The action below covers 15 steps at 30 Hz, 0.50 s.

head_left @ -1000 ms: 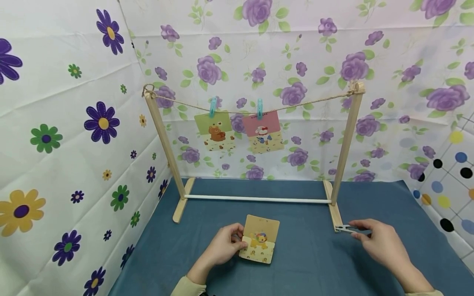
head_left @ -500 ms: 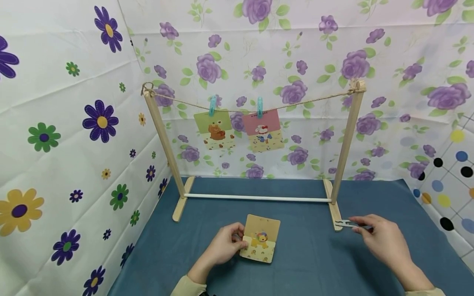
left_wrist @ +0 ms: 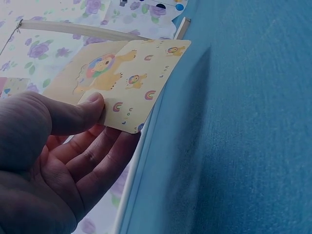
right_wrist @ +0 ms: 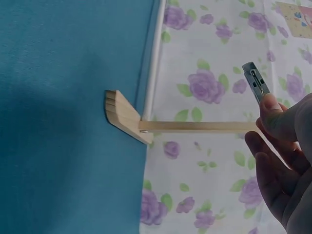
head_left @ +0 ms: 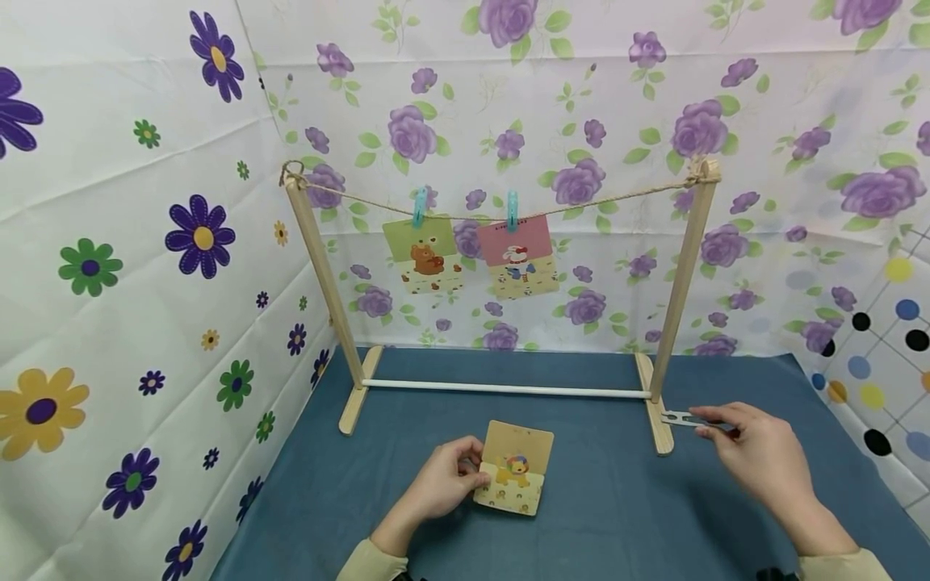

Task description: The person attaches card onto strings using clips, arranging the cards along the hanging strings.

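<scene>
My left hand [head_left: 445, 482] pinches the left edge of a yellow card with a lion on it [head_left: 514, 468], held above the blue cloth. In the left wrist view the thumb lies on the card's front [left_wrist: 139, 80], with fingers behind it. Between thumb and fingers, my right hand [head_left: 763, 452] pinches a pale clothespin [head_left: 681, 418], beside the stand's right foot in the head view. Its free end points left there. Two blue clothespins hold a green bear card [head_left: 427, 262] and a pink rabbit card [head_left: 517, 260] on a twine line [head_left: 617, 198].
A wooden stand's left post [head_left: 323, 278] and right post [head_left: 683, 282] carry the twine. A white rod [head_left: 508, 390] joins their feet low down. Blue cloth [head_left: 603, 484] covers the table; flowered sheets [head_left: 617, 97] hang behind and at the left.
My right hand has risen a little in the head view, bringing the clothespin farther up along the stand's right foot. The left hand and lion card have hardly moved.
</scene>
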Each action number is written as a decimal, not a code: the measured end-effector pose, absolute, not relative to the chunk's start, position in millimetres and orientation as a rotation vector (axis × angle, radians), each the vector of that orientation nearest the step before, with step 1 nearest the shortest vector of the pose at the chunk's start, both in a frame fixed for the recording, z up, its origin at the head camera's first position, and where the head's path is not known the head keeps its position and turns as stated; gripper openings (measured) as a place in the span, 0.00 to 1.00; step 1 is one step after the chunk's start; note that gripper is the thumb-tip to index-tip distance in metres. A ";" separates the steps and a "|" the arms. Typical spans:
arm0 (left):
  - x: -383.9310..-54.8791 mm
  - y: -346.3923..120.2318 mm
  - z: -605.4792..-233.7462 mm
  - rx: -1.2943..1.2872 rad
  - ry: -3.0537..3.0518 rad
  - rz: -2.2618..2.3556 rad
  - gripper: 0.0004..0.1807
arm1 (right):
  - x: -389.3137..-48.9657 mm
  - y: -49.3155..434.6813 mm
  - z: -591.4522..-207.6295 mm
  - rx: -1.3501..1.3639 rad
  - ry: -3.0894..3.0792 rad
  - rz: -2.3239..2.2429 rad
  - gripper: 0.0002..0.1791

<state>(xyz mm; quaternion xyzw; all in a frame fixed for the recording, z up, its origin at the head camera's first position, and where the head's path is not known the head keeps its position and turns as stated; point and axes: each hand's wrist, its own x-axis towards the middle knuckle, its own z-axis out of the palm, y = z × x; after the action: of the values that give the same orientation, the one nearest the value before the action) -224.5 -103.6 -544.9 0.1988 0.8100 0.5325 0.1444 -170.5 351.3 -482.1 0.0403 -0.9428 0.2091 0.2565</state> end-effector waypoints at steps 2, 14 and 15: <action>-224.7 -103.0 -544.5 0.572 2.331 1.542 0.09 | -171.1 352.1 -477.6 0.117 -2.540 0.564 0.14; -222.8 -96.7 -540.1 0.570 2.331 1.567 0.10 | -174.9 356.8 -461.9 0.146 -2.470 0.530 0.15; -222.7 -96.0 -539.8 0.570 2.334 1.570 0.10 | -175.6 357.1 -460.3 0.149 -2.463 0.525 0.15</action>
<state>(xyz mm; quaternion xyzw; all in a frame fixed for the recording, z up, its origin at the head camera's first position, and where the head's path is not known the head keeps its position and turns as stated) -222.7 -96.0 -539.8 0.1968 0.8057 0.5420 0.1354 -175.6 357.1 -460.3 0.0563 -0.9300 0.1982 0.3044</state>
